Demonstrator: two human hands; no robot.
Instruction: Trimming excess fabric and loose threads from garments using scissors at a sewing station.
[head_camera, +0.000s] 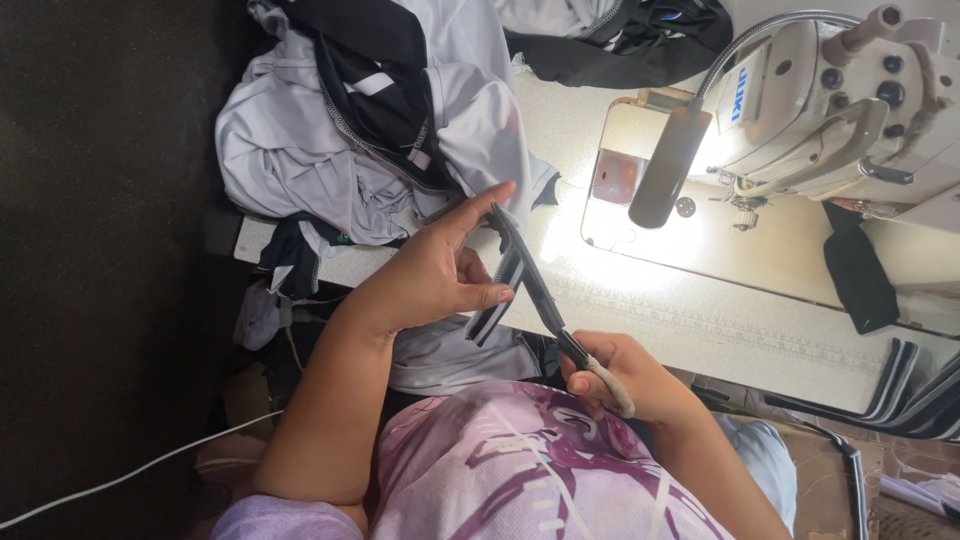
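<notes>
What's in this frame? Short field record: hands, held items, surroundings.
left hand: pinches a dark striped fabric strip, thumb and fingers closed on it
right hand: grip closed on scissors, blades pointing up along the strip
scissors vs strip: touching; cannot tell whether a cut is under way
table: pale top, brightly lit
sewing machine: upper right, gooseneck lamp in front of it
garment pile: grey and black, upper left on the table edge
</notes>
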